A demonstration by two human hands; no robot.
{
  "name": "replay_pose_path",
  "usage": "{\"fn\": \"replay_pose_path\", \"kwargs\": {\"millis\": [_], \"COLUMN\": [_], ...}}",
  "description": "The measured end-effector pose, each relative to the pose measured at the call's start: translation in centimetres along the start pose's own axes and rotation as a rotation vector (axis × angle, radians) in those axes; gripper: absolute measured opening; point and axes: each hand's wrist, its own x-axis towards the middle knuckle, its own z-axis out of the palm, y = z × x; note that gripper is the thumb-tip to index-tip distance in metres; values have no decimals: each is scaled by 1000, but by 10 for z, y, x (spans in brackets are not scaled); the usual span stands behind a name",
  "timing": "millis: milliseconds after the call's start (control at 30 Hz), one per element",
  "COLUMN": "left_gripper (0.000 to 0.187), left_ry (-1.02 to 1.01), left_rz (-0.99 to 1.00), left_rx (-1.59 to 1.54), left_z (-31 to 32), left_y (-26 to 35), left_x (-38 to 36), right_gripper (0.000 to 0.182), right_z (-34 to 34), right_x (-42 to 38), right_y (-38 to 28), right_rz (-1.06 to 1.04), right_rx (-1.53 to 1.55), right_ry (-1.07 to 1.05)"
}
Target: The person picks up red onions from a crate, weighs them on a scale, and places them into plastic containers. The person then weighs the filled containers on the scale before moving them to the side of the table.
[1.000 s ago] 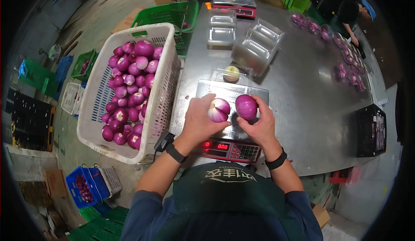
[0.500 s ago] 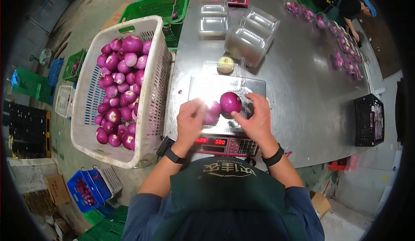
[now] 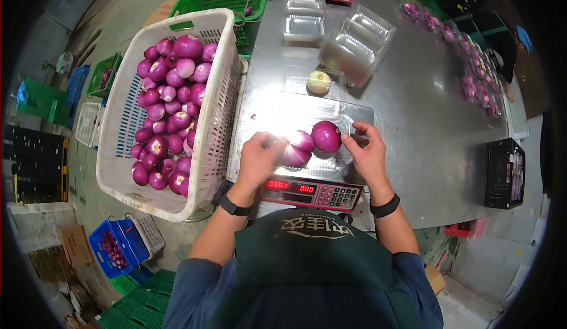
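Note:
Two or more purple onions sit in a clear plastic tray on the steel pan of a scale (image 3: pixel 360 115). My left hand (image 3: pixel 258 159) is at the left side of the paler, striped onions (image 3: pixel 298 149), its fingers loosely curved and partly washed out by glare. Just right of a dark round onion (image 3: pixel 326 137), my right hand (image 3: pixel 368 153) has thumb and fingers apart, with the thumb tip close to the onion's edge. Red digits glow on the scale's display (image 3: pixel 289 187) below my hands. Behind the tray lies a pale peeled onion (image 3: pixel 319 82).
A white basket (image 3: pixel 204 122) full of onions stands at the left against the steel table (image 3: pixel 425 152). Clear plastic boxes (image 3: pixel 357 45) lie at the back. Packed onions (image 3: pixel 479 87) line the far right, near a person in a blue cap (image 3: pixel 523 38). A black crate (image 3: pixel 505 169) is at the right edge.
My right hand has drawn back a little to the right from the dark onion. The display digits have changed, and the whole view has shifted slightly.

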Motion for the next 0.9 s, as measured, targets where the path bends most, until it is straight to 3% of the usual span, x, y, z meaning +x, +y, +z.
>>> {"fn": "replay_pose_path", "kwargs": {"millis": [33,133,233,333,500,567,700,800,900], "left_gripper": [22,16,10,6,6,19,28,18,36], "left_ry": [-36,-10,179,234,337,286,242,265,371], "left_rz": [-65,492,707,744,310,93,-199,-557,-190], "left_rx": [-57,375,571,597,99,-69,-85,-199,-66], "left_z": [-1,-1,11,14,-5,-18,-36,-50,-31], "left_y": [4,-7,11,13,-6,-24,-80,-111,-91], "left_x": [0,6,-7,-16,-52,-77,-125,-137,-137], "right_gripper": [43,41,41,42,42,42,48,60,77], "right_z": [2,8,7,3,-4,-5,0,6,13], "right_x": [-1,-5,-8,-7,13,24,54,77,96], "right_y": [1,4,0,3,15,21,18,1,-12], "right_rz": [8,-86,-111,-60,12,37,229,338,432], "right_rx": [-6,-31,-60,-40,33,70,235,284,291], "right_ry": [-16,-23,9,21,59,48,-69,-137,-204]}}
